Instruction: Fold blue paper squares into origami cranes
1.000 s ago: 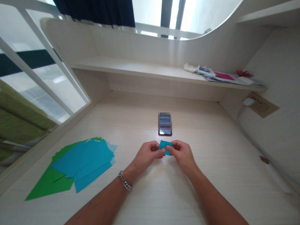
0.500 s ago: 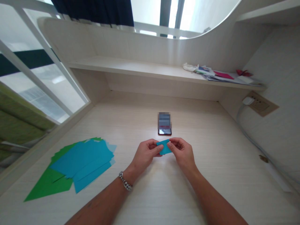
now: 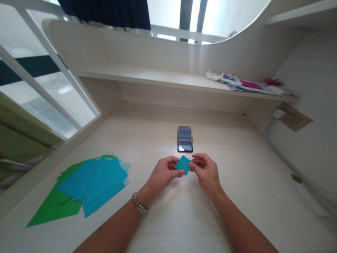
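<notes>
A small folded piece of blue paper (image 3: 182, 164) is held between my two hands over the desk, its corners pointing up and down like a diamond. My left hand (image 3: 165, 172) pinches its left side, thumb along the lower edge. At the right corner, the thumb and index finger of my right hand (image 3: 206, 171) grip the paper, with the thumb on its face. Just beyond the hands lies a phone (image 3: 185, 148), its screen partly blurred out. A metal chain bracelet (image 3: 139, 203) is round my left wrist.
Blue paper sheets (image 3: 92, 179) overlap green sheets (image 3: 55, 209) on the desk's left. Papers (image 3: 250, 86) lie on the shelf (image 3: 147, 77) at the back. On the right wall, a plug with a cable sits in a socket (image 3: 295, 117).
The blue paper has turned from a slanted rectangle to a diamond position. My left thumb has shifted down to its lower edge; both hands stay in about the same place.
</notes>
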Tool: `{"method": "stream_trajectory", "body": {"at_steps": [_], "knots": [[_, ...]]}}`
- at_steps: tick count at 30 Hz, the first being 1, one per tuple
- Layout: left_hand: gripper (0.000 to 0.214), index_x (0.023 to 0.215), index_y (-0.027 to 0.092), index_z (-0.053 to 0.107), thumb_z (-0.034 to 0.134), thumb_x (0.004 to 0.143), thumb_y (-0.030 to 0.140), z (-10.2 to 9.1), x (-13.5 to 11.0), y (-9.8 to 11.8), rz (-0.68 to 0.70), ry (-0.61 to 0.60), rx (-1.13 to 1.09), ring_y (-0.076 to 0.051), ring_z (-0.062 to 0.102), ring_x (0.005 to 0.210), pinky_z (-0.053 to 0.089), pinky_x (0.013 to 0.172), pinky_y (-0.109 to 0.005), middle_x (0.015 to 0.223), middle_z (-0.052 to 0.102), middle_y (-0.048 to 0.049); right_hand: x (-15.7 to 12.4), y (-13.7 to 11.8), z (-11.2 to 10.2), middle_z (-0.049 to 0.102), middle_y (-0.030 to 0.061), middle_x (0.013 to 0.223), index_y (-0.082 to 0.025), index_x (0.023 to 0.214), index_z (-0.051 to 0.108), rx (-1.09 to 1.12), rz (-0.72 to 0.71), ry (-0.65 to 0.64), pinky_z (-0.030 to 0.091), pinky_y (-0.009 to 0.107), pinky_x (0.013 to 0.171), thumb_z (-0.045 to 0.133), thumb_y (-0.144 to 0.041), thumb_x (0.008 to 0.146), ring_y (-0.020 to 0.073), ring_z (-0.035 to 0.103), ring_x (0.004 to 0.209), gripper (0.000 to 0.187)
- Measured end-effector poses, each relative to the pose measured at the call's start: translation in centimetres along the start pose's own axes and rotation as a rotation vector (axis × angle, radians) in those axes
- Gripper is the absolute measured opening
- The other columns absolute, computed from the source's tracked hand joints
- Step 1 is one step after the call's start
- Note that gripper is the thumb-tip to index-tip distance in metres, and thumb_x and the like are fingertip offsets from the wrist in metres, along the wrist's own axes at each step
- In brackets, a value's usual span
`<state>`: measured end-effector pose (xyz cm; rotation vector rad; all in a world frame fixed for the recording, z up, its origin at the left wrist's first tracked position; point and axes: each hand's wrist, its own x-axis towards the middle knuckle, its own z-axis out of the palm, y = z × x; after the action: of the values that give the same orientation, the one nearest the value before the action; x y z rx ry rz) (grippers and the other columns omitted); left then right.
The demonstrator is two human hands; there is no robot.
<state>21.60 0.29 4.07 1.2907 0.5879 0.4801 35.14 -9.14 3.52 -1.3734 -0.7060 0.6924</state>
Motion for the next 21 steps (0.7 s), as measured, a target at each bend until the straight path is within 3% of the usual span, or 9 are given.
{"method": "stream_trajectory", "body": {"at_steps": [5, 9, 14, 21], "knots": [[0.022, 0.082, 0.012, 0.068, 0.074, 0.068, 0.028, 0.09, -0.11, -0.01, 0.005, 0.007, 0.097, -0.017, 0.063, 0.070, 0.050, 0.065, -0.028, 0.074, 0.069, -0.0060, -0.20, 0.24, 0.23, 0.069, 0.0039, 0.079, -0.019, 0.097, 0.062, -0.014, -0.018, -0.031, 0.053, 0.031, 0.068, 0.076, -0.026, 0.065, 0.0190, 0.066, 0.074, 0.035], [0.022, 0.077, 0.012, 0.068, 0.073, 0.070, 0.032, 0.37, -0.11, 0.15, 0.034, 0.066, 0.110, -0.017, 0.062, 0.067, 0.050, 0.063, -0.027, 0.071, 0.068, -0.0056, 0.01, 0.32, 0.13, 0.071, 0.0036, 0.078, -0.018, 0.103, 0.061, 0.052, 0.064, -0.076, 0.053, 0.033, 0.070, 0.079, -0.028, 0.061, 0.0193, 0.067, 0.072, 0.047], [0.021, 0.075, 0.012, 0.068, 0.074, 0.069, 0.032, 0.47, -0.11, 0.41, 0.045, 0.077, 0.117, -0.016, 0.062, 0.065, 0.050, 0.061, -0.026, 0.070, 0.068, -0.0057, 0.10, 0.09, 0.14, 0.070, 0.0053, 0.068, -0.013, 0.079, 0.068, 0.028, 0.145, -0.115, 0.052, 0.031, 0.061, 0.078, -0.038, 0.062, 0.0180, 0.064, 0.061, 0.031], [0.022, 0.072, 0.012, 0.069, 0.076, 0.065, 0.031, 0.53, -0.03, 0.33, 0.050, 0.123, 0.125, -0.017, 0.063, 0.062, 0.050, 0.060, -0.027, 0.066, 0.069, -0.0061, 0.13, 0.34, 0.17, 0.070, 0.0052, 0.066, -0.013, 0.076, 0.071, 0.104, 0.166, -0.099, 0.053, 0.033, 0.063, 0.079, -0.038, 0.059, 0.0180, 0.064, 0.060, 0.031]]}}
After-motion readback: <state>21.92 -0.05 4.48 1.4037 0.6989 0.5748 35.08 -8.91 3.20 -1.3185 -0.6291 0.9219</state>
